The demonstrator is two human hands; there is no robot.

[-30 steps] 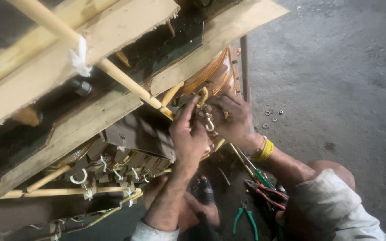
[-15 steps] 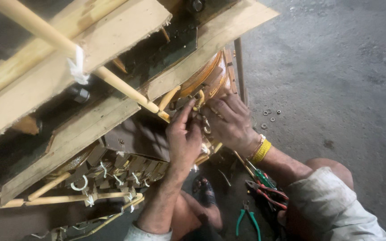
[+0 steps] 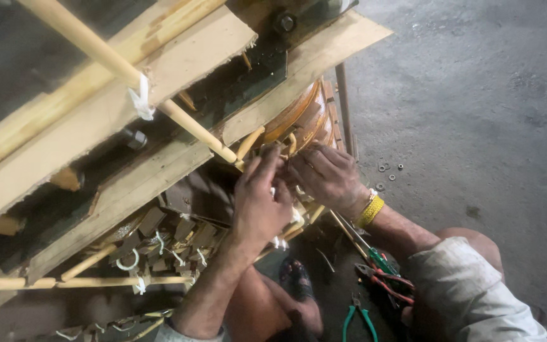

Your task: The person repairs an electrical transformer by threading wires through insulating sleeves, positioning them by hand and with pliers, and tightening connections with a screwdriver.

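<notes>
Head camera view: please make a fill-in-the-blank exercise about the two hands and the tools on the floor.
1. The right hand wears a band of ____ colour at the wrist.
2. Both hands, the left hand too, work at the orange wound copper coil, which sits under pale ____ planks.
3. The pliers with green handles lie on the grey concrete ____.
4. A second pair of pliers beside them has ____ handles.

Missing words: yellow; wooden; floor; red
</notes>
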